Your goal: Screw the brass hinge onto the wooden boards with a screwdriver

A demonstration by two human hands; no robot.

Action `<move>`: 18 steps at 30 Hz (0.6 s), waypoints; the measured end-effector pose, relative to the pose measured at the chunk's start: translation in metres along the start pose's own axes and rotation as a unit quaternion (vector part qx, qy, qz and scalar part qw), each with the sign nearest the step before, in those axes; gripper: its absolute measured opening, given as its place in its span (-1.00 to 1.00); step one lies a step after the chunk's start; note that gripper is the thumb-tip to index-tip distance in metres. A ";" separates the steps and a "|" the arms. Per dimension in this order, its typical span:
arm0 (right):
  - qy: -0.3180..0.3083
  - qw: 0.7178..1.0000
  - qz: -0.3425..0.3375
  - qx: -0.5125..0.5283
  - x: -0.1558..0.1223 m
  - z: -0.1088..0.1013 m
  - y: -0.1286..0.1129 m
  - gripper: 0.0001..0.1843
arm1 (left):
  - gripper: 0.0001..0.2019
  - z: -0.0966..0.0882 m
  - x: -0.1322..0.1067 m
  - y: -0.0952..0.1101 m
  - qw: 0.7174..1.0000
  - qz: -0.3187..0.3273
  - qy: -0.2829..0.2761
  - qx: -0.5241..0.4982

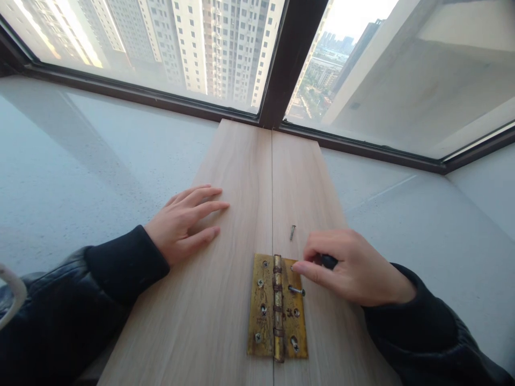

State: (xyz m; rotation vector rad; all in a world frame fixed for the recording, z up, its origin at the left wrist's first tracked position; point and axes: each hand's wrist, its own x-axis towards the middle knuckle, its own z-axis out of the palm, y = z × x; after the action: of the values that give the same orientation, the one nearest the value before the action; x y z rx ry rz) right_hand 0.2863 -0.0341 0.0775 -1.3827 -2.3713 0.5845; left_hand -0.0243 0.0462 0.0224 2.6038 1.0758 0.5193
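Observation:
An old brass butt hinge (277, 316) lies opened flat across the seam of two pale wooden boards (209, 300). Cross-head screws sit in its left leaf. From the right leaf a screw (298, 291) sticks out at a slant, and a screw (295, 344) is in the lowest hole. A loose screw (293, 232) rests above the hinge. My right hand (350, 265) is closed around a black-handled tool (329, 261), perhaps a screwdriver, mostly hidden; its thumb tip is at the top right hole. My left hand (187, 220) is open, fingers spread on the left board.
The boards reach up to a dark window frame (273, 80). A pale speckled surface (100, 155) lies on both sides of them. Tall buildings show through the glass. At the far left edge is a curved whitish object (14, 295).

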 end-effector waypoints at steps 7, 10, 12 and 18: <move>-0.083 0.993 -0.038 -0.071 -0.006 0.004 -0.013 -0.61 | -0.57 0.001 -0.001 -0.002 1.000 0.003 0.002 0.001; -0.070 0.991 -0.032 -0.111 -0.008 0.006 -0.019 -0.61 | -0.58 0.001 -0.001 -0.002 1.000 0.005 0.002 0.002; -0.058 0.989 -0.029 -0.131 -0.010 0.007 -0.023 -0.64 | -0.58 0.001 -0.001 -0.002 1.000 0.006 0.003 0.002; -0.034 0.984 -0.056 -0.163 -0.012 0.008 -0.028 -0.70 | -0.58 0.000 0.000 0.000 1.000 0.009 0.002 0.002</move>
State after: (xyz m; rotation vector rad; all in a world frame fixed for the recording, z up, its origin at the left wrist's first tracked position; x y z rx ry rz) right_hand 0.2677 -0.0588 0.0837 -1.3613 -2.6697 0.2211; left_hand -0.0245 0.0461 0.0222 2.6194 1.0565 0.5262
